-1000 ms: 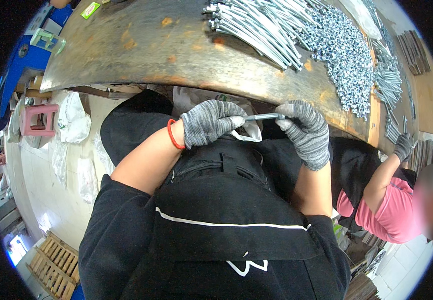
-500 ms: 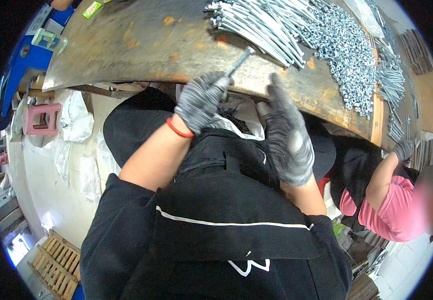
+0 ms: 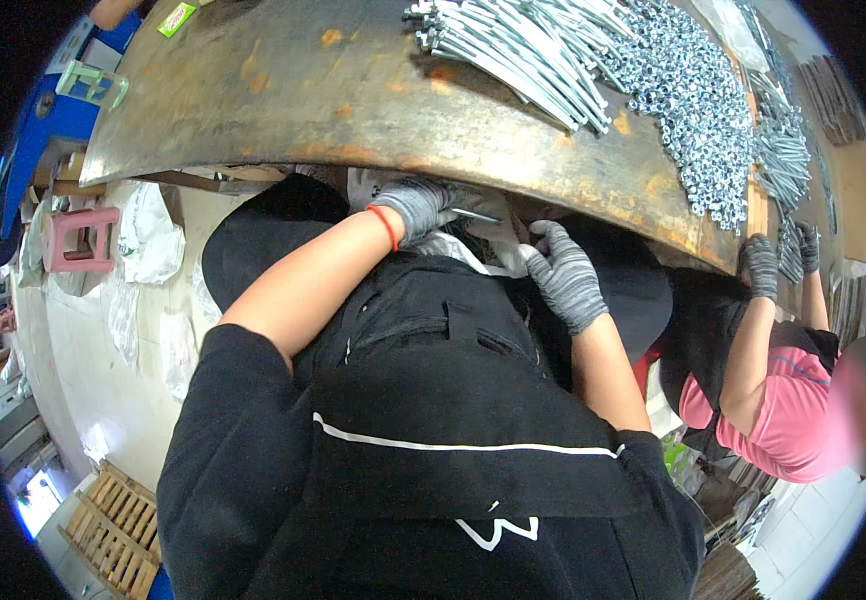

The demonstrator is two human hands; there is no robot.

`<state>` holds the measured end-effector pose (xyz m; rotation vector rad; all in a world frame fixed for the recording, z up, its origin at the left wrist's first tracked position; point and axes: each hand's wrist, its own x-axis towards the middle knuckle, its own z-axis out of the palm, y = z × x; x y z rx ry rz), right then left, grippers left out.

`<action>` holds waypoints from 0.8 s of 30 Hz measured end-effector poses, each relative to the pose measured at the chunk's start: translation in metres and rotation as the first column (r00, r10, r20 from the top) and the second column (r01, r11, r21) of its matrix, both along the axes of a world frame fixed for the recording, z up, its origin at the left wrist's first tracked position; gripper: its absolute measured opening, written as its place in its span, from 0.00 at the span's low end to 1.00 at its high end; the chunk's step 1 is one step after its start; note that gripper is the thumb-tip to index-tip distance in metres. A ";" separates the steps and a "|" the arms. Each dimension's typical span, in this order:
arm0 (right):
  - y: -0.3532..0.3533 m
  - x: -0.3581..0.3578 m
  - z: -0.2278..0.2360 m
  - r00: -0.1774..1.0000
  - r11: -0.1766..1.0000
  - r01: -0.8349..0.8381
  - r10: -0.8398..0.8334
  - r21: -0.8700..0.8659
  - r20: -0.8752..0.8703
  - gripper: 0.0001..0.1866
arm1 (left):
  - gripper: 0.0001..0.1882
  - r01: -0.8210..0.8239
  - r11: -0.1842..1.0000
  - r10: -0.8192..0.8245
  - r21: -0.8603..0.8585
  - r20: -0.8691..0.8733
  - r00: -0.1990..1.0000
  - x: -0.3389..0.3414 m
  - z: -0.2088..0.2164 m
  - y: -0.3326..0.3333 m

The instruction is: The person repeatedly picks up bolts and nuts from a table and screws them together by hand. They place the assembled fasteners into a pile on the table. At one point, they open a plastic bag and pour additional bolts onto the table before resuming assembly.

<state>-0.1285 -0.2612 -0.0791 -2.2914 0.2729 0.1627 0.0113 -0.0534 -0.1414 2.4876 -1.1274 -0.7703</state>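
– What's the left hand point(image 3: 418, 211) doing?
– Pinching a bolt point(image 3: 477, 215), which points rightward from its fingers, just beyond the table point(image 3: 283, 120)'s near edge and above a white bag point(image 3: 458, 248).
– And the right hand point(image 3: 565, 277)?
– Fingers loosely parted, beside the bag; I can't tell whether they touch it.
– Other bolts point(image 3: 513, 60)?
– Heaped on the table, with the nuts point(image 3: 688, 115) piled just right of them.
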 end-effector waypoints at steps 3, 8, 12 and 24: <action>-0.026 0.007 0.005 0.953 0.995 0.085 -0.094 0.044 0.289 0.15 | 0.21 0.216 0.933 -0.135 0.287 -0.278 0.951 0.003 -0.058 -0.010; -0.101 0.028 0.013 0.866 0.899 0.431 -0.389 -0.075 0.315 0.14 | 0.13 0.371 0.876 -0.443 -0.309 -0.208 0.872 -0.021 0.090 -0.051; -0.140 0.068 0.012 0.882 0.807 0.467 -0.398 -0.361 0.252 0.26 | 0.18 0.088 0.929 0.102 -0.360 0.478 0.873 0.025 0.101 -0.090; -0.126 0.115 0.025 0.854 0.660 0.489 -0.495 -0.570 0.159 0.17 | 0.14 0.196 0.971 -0.029 -0.136 0.750 0.661 0.077 0.098 -0.091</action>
